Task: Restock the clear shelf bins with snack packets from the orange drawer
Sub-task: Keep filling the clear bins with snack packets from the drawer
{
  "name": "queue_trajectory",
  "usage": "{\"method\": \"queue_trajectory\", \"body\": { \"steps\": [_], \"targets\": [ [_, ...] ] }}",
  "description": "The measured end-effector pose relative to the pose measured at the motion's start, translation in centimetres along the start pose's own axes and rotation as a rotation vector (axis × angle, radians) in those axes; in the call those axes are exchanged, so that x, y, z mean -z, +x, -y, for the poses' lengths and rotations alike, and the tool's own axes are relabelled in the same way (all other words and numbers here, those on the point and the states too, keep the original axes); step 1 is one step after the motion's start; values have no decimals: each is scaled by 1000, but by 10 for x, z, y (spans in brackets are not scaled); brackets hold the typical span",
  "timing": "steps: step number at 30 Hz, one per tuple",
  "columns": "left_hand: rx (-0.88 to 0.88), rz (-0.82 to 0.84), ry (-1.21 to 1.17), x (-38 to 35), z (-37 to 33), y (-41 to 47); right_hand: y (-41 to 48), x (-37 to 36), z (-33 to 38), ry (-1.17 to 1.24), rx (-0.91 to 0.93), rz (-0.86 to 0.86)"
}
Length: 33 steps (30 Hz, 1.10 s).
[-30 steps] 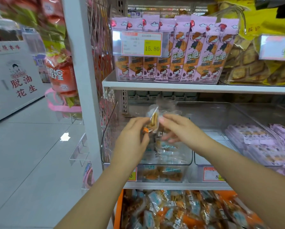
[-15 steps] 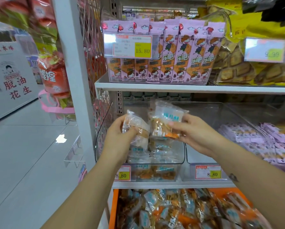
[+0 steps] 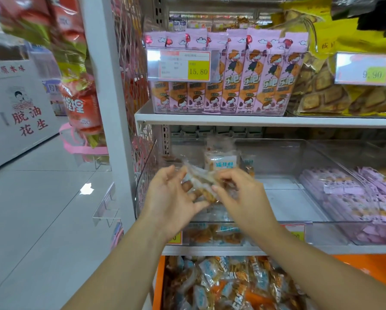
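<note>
**A:** What step are you on?

**B:** You are filling the see-through plastic shelf bin (image 3: 145,175). Your right hand (image 3: 241,195) pinches the small clear snack packets (image 3: 201,183) just over it. Your left hand (image 3: 172,198) has spread fingers against them. It is too blurry to tell if it grips.

**A:** What next?

**B:** I think you set them down by the standing packet (image 3: 221,163). Then you reach down to the orange drawer (image 3: 366,271) for more.

**A:** Is there room?

**B:** Yes, the bin is open on top. Mind the white shelf (image 3: 232,119) above and the thin front edge.
</note>
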<state>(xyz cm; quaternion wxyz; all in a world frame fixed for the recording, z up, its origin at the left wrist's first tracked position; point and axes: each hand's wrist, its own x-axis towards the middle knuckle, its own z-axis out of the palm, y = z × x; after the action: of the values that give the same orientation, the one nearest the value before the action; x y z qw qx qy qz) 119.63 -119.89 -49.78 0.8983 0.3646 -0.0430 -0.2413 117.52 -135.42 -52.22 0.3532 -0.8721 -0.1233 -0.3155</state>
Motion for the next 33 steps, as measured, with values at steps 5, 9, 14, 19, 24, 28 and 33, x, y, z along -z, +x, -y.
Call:
{"method": "queue_trajectory", "body": {
  "steps": [5, 9, 14, 19, 24, 28, 33],
  "targets": [
    [-126, -4, 689, 4, 6, -4, 5, 15, 6, 270, -306, 40],
    [-271, -83, 889, 2, 13, -3, 2, 16, 10, 402, -407, 75],
    [-389, -138, 1005, 4, 9, 0, 2, 16, 0, 520, -550, -47],
    [-378, -170, 1083, 20, -18, -4, 9, 35, -8, 324, -482, -161],
    [-394, -203, 1384, 28, -33, -10, 13, 49, 7, 350, -300, 28],
    [-466, -195, 1302, 24, -34, -12, 17, 46, 16, 321, -172, 187],
    [-381, -61, 849, 24, -33, -8, 21, 32, 16, 294, -191, 204]
  ]
}}
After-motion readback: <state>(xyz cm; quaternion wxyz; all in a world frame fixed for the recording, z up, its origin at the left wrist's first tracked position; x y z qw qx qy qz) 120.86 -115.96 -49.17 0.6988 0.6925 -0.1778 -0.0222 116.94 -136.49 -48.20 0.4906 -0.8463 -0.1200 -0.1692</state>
